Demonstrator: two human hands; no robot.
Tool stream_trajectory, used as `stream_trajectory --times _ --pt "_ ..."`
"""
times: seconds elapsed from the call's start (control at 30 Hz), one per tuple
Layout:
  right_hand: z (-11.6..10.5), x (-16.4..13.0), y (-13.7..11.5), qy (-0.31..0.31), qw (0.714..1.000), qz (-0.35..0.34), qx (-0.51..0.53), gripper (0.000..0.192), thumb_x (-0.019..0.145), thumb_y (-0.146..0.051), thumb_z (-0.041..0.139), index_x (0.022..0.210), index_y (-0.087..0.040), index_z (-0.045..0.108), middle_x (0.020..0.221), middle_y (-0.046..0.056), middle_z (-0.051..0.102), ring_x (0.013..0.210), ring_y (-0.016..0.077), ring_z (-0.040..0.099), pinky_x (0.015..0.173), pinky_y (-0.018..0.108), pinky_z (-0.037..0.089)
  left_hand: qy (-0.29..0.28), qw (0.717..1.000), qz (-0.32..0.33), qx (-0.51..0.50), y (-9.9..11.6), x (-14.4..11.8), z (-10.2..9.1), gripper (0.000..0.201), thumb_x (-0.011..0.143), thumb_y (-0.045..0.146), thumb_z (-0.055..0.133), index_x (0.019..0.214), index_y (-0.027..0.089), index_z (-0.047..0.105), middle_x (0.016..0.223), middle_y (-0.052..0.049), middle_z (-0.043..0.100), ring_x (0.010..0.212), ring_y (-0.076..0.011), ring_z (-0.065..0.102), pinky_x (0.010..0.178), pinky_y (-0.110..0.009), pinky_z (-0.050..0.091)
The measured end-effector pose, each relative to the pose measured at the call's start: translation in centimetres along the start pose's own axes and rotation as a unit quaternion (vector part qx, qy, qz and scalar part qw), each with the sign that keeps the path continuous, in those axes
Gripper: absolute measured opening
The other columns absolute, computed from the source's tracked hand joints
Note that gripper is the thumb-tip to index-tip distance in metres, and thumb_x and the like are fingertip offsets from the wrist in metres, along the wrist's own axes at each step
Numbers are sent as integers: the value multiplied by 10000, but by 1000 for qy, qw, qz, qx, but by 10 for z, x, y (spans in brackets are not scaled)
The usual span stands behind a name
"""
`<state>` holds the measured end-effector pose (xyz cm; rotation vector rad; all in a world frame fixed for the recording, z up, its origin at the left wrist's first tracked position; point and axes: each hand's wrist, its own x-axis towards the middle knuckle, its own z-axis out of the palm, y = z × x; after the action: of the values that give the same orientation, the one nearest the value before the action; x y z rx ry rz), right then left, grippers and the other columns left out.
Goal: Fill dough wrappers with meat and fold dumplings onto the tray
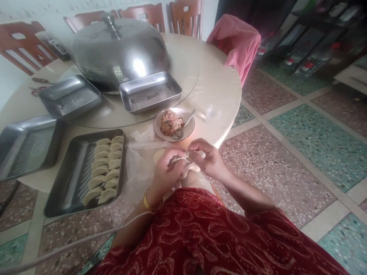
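Sealing a dumpling. Left hand [166, 168] and right hand [208, 158] meet at the table's near edge, fingertips of both pinched shut on one wrapper [181, 159] held between them, just below the filling bowl [174, 124] with its spoon [185, 126]. Judged step: pleating the seam; next calls for small, even pinches along the rim. Finished dumplings [106, 168] fill the tray [65, 198] at the left edge.

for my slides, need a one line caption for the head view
Both hands pinch a dumpling wrapper beside a filling bowl.
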<state>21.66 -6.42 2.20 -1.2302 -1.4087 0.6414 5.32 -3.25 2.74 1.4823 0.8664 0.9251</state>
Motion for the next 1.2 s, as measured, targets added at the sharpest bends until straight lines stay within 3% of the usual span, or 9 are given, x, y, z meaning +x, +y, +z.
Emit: stream_trajectory --times 0.3,0.63,0.9,1.2 --pt "-2 -6 -8 -17 999 -20 -25 110 908 -164 577 916 -211 676 945 48 675 904 171 654 796 355 556 -12 999 -9 -29 8 3 6 82 782 201 624 823 186 555 974 2 631 450 -14 530 419 -146 439" --pt "2 -13 -12 22 986 -127 -108 222 903 -89 525 1023 -203 672 965 66 676 940 204 633 753 372 572 28 997 14 -67 5 2 12 107 810 210 645 837 196 543 894 6 656 477 -37 533 432 -158 455" --pt "-5 -10 -14 20 991 -88 -95 170 880 -195 636 1042 -202 688 982 72 694 954 222 639 782 405 576 29 995 44 -89 3 1 9 85 831 198 642 855 199 561 942 0 656 481 -38 546 430 -168 461" --pt "-10 -4 -11 7 995 -54 -78 83 843 -143 605 853 -222 630 856 24 679 868 188 643 776 374 551 24 997 24 -68 -1 1 7 95 834 217 650 920 203 611 980 -14 648 501 -40 546 450 -178 471"
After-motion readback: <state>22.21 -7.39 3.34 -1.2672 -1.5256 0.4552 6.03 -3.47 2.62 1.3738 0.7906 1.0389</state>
